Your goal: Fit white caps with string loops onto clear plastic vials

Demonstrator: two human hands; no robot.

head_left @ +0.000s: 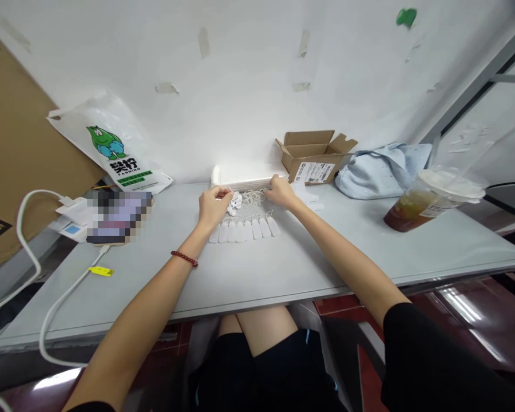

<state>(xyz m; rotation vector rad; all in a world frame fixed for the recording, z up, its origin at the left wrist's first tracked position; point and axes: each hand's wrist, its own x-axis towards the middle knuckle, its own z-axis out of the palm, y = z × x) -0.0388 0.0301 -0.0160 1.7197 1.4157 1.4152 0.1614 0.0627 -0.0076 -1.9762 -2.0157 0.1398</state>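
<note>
My left hand [214,205] is pinched beside a small heap of white pieces [235,202]. A small whitish bit shows at its fingertips, too small to name. My right hand [280,193] is at the right end of a loose pile of cream strings [253,197], its fingers drawn together and their tips partly hidden; I cannot make out what they hold. Nearer me, several white tags [244,231] with string loops lie side by side in a row. Behind both hands, against the wall, sits a long white stack or packet [249,174].
An open cardboard box [313,157], a light blue cloth bundle [381,170] and a tilted drink cup [424,200] stand at right. At left are a white plastic bag [111,149], a blurred-out phone [120,217] and a white cable [64,297] crossing the table edge.
</note>
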